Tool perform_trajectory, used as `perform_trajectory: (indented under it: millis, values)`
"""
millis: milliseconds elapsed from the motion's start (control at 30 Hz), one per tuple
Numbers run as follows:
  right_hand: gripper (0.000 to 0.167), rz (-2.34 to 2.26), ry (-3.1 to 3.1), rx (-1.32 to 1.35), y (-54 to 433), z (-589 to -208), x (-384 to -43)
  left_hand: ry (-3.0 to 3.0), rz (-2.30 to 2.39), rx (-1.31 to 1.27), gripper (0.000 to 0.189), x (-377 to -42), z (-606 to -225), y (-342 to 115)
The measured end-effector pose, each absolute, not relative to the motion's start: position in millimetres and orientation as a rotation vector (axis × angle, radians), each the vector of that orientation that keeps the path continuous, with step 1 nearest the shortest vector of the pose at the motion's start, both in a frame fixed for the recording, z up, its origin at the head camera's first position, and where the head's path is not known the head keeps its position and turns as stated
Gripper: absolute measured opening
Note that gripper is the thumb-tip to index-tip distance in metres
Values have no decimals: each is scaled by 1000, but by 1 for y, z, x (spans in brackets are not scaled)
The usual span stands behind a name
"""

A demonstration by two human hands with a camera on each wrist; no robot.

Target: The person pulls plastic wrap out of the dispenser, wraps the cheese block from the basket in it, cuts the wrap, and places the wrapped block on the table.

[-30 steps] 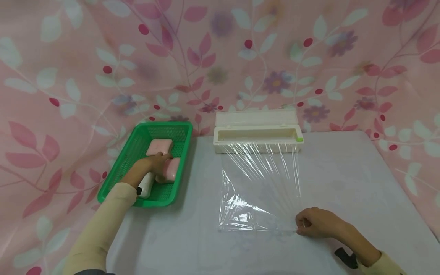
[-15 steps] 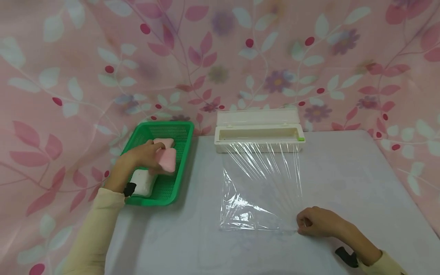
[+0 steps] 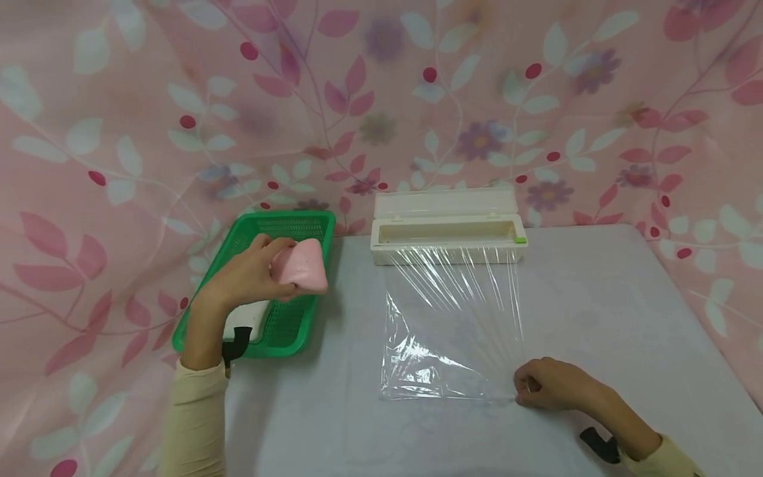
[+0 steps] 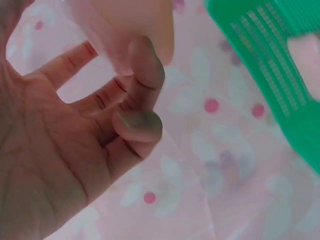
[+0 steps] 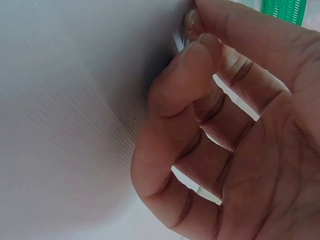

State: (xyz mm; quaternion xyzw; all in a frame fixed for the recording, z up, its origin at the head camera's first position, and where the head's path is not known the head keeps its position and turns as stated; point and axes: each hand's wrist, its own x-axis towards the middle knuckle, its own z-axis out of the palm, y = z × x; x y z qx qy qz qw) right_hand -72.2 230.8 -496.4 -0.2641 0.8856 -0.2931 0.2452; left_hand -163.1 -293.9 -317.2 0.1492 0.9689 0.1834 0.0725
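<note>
My left hand grips a pink soap bar, lifted over the right side of a green basket. In the left wrist view the soap bar shows at the top, between curled fingers. Part of a white bar shows inside the basket, beneath my left wrist. At the front right, my right hand pinches the near right corner of a sheet of clear cling film. The right wrist view shows thumb and fingertips meeting close over the white table surface.
A cream cling film box with its lid raised stands at the back of the white table; the film stretches forward from its front. A bright green piece sits on its right end. Behind hangs a pink floral cloth.
My left hand has taken the pink soap bar up from inside the basket and moved it up and to the right. The right hand keeps its place at the film's corner.
</note>
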Motion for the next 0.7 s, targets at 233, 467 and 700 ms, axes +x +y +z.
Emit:
perform_trajectory:
  millis: [233,467,700]
  values:
    - [22,-791,2419,-713,230,-498,-73,2905,720,619,72,-159,-342,-259]
    - [22,-774,2419,-717,232,-499,-71,2868,715,767,69,-161,-375,-209]
    - [22,-781,2431,-727,230,-498,-73,2801,616,874,67,-164,-410,-150]
